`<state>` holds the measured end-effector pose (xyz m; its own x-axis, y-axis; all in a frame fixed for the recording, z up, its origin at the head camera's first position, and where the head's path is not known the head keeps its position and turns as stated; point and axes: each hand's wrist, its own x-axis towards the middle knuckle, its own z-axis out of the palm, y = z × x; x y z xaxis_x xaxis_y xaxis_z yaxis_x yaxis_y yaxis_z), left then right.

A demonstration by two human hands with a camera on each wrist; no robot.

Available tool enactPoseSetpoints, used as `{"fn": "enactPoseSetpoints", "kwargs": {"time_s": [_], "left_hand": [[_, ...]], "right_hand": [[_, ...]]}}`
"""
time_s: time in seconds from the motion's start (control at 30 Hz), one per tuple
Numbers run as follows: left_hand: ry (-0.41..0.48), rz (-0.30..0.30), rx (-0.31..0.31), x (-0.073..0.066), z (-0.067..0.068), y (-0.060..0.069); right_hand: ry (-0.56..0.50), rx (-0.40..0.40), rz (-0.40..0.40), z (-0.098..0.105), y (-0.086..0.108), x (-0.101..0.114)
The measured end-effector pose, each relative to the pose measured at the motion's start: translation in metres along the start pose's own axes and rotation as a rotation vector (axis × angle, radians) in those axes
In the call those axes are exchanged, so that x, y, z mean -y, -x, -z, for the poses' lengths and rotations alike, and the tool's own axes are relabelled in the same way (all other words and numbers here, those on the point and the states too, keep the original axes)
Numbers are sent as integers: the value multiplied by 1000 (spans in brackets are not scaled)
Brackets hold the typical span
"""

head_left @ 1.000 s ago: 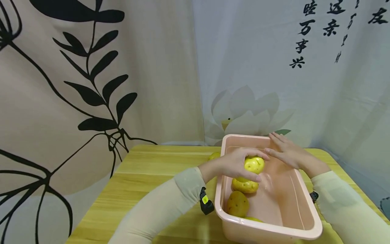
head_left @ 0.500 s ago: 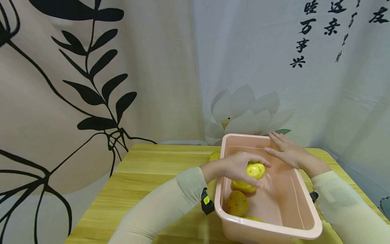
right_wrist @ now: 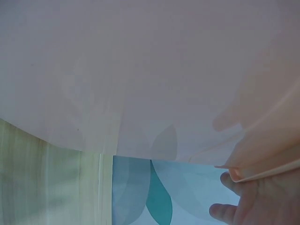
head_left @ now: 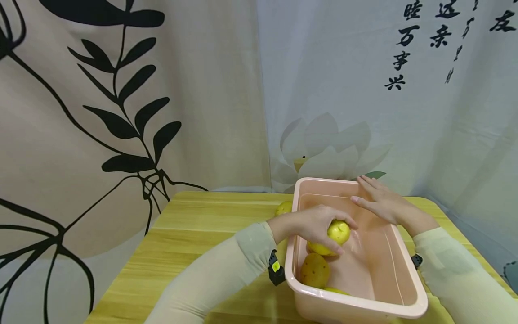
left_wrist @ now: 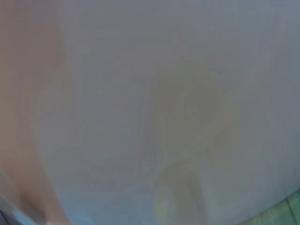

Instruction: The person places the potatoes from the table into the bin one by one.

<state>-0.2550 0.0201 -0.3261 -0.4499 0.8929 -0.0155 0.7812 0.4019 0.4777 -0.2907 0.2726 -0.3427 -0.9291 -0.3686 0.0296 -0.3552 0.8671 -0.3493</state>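
In the head view my left hand (head_left: 317,223) reaches over the near-left side of a pink plastic basin (head_left: 394,238), thumb and fingers curved around a yellow potato (head_left: 339,231). Just beneath it lies another potato (head_left: 319,248), partly covered by the hand. A browner potato (head_left: 315,270) sits closer to the front, and only a sliver of one more potato (head_left: 337,290) shows past the front rim. My right hand (head_left: 382,200) rests on the basin's right rim with straight fingers. The right wrist view shows its fingers (right_wrist: 224,211) outside the wall.
One potato (head_left: 284,208) lies on the wooden table (head_left: 226,216), against the basin's left outer side. Behind the table hangs a printed curtain (head_left: 218,90). The left wrist view is mostly filled by the basin's blurred wall (left_wrist: 108,117).
The left hand and its potato have sunk slightly lower into the basin, after a small shift to the right. The right hand stays in place on the rim.
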Motion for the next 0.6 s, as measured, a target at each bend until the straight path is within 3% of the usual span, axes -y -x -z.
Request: {"fn": "enactPoseSetpoints", "kwargs": {"time_s": [0.2,0.37,0.6], "left_hand": [[9,37,46,-3,1,0],[18,16,80,-2,1,-1],[196,-55,176,1,3,-2]], "right_hand": [[-4,-3,4,1,0,0],[-5,-3,1,1,0,0],[-5,-4,1,0,1,0]]}}
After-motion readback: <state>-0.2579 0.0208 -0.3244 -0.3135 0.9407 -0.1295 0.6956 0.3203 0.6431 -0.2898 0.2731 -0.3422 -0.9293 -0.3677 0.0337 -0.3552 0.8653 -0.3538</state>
